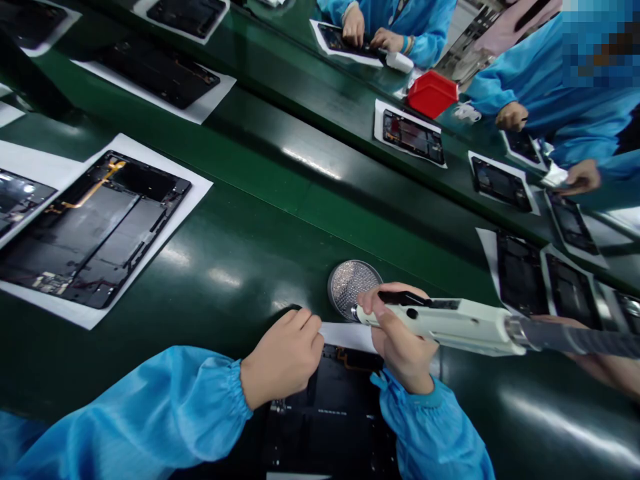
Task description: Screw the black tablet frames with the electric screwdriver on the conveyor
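Note:
My right hand (pixel 403 337) is wrapped round a pale electric screwdriver (pixel 460 325) lying nearly level, its tip pointing left at a round metal dish (pixel 353 283). Small shiny pieces, likely screws, fill the dish; whether the tip touches them I cannot tell. My left hand (pixel 287 353) is closed with curled fingers at the upper left edge of an opened tablet housing (pixel 330 413). What those fingers hold, if anything, is hidden. White paper (pixel 347 335) shows between my hands, beyond the housing. Both my forearms wear blue sleeves and partly cover the housing.
At left, a larger opened tablet (pixel 110 227) with an orange ribbon cable lies on white paper. Along the green bench (pixel 240 233), more tablets stand in rows. Across it, co-workers' hands (pixel 354 27) handle tablets near a red bin (pixel 433 93). The screwdriver's grey cable (pixel 580 339) runs right.

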`<action>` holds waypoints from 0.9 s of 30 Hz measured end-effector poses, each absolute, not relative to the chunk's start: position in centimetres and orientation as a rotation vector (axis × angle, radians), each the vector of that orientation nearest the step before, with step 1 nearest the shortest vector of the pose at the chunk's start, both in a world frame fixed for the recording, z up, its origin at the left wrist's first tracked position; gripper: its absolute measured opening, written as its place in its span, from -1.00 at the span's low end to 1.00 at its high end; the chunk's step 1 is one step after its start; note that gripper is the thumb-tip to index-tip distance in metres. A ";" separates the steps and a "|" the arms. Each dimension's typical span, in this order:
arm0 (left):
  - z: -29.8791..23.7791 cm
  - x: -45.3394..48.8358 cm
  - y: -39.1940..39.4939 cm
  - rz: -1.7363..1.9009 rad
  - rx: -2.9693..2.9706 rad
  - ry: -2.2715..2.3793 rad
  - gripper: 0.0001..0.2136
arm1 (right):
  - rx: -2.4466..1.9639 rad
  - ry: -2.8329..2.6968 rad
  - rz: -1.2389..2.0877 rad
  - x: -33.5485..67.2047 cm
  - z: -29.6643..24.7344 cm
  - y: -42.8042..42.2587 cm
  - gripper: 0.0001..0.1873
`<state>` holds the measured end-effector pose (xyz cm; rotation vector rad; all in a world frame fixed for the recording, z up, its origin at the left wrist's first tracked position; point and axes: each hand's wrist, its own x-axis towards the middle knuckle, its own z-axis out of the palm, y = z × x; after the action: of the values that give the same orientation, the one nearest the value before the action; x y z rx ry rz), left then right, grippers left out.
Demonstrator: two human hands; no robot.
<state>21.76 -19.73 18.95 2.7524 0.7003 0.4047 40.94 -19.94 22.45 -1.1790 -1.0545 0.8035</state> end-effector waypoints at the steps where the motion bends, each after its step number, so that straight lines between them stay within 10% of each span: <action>1: 19.0 21.7 -19.7 0.405 2.755 0.702 -0.91 | -1.172 -1.048 0.796 40.9 22.9 -20.0 -0.75; 27: 16.9 24.5 -19.3 0.507 2.848 0.486 -0.78 | -1.296 -1.080 0.717 41.1 22.8 -25.6 -0.81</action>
<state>24.48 -19.35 16.94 2.8484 0.4856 0.5069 41.07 -25.62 22.77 -1.2964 -1.0803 0.7174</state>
